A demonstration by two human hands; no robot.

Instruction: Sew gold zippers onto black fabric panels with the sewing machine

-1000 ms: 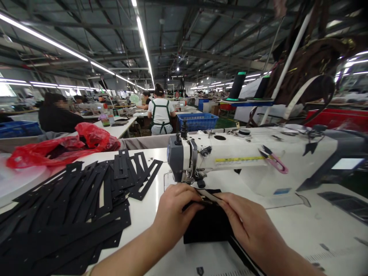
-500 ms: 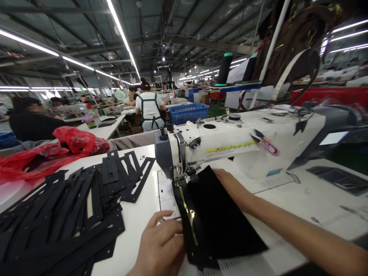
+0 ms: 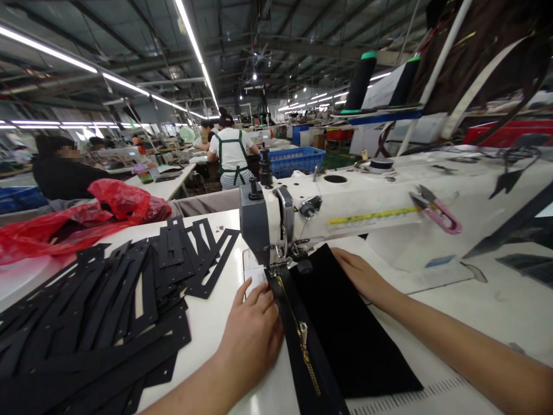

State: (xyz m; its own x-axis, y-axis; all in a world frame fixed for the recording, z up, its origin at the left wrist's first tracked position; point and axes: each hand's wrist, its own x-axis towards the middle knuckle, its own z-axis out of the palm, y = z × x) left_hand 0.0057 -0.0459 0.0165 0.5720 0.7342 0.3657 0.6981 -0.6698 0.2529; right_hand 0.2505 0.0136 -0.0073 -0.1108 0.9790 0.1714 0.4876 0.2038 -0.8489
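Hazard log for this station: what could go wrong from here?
Finger injury: the left hand is close to the stitching area under the sewing machine's head; a slip might bring fingertips under it.
Needle strike: the gold zipper leads toward that area, so stitching off line could hit its metal teeth.
Loose tool: pink-handled snips sit against the machine's side; vibration might shake them off.
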